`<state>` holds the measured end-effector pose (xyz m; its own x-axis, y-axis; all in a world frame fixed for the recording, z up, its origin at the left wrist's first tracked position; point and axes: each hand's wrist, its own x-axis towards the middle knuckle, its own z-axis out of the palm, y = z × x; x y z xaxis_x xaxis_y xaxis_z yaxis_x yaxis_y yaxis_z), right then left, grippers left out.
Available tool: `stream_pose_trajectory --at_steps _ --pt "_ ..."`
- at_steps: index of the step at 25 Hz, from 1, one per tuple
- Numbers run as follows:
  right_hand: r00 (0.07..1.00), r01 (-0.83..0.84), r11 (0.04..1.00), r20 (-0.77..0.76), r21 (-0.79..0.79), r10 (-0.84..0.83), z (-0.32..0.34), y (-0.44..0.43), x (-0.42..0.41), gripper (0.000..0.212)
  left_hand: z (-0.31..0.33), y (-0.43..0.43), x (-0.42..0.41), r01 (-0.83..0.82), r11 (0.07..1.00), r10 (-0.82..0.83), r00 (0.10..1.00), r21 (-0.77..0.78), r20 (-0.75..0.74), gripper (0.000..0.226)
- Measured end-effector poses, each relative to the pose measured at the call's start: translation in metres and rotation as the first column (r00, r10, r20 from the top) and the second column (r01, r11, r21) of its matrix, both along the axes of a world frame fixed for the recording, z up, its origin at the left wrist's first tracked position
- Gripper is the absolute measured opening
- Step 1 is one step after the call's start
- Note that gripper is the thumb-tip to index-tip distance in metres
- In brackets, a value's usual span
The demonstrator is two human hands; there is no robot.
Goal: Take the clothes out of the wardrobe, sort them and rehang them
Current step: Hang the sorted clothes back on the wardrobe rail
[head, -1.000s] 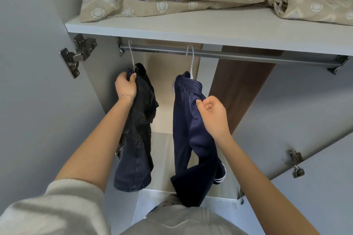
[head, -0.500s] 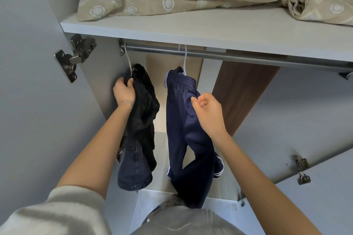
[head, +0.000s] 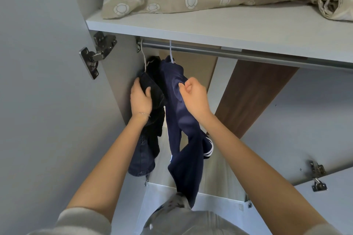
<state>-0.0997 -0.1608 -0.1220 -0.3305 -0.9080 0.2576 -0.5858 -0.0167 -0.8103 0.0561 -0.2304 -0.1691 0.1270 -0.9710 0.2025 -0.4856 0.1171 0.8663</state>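
– Black jeans (head: 142, 156) hang far left on the rail (head: 210, 50), and my left hand (head: 140, 99) grips their upper fold, thumb on the front, fingers wrapped round it
– And the next pair?
– Navy track trousers (head: 181, 120) hang just beside them, long axis straight down from their white hook (head: 171, 51). My right hand (head: 193, 97) pinches the cloth on their right edge, fingers curled
– Which hand moves it?
– The right one is on it, I judge; the hook lies up and left of those fingers, so a lift must go upward off the rail before coming toward me
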Motion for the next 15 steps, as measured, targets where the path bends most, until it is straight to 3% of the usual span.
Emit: stream_pose_trajectory --at_steps 8,15 --pt "0.999 -0.038 0.999 0.028 -0.010 0.038 -0.021 -0.060 0.041 0.024 0.000 0.040 0.015 0.089 0.988 -0.079 0.993 -0.130 0.085 0.045" --pt "0.990 -0.094 0.963 0.122 0.251 0.065 -0.042 -0.100 0.049 0.026 -0.009 0.041 0.022 0.157 0.975 -0.112 0.959 -0.159 0.261 0.046"
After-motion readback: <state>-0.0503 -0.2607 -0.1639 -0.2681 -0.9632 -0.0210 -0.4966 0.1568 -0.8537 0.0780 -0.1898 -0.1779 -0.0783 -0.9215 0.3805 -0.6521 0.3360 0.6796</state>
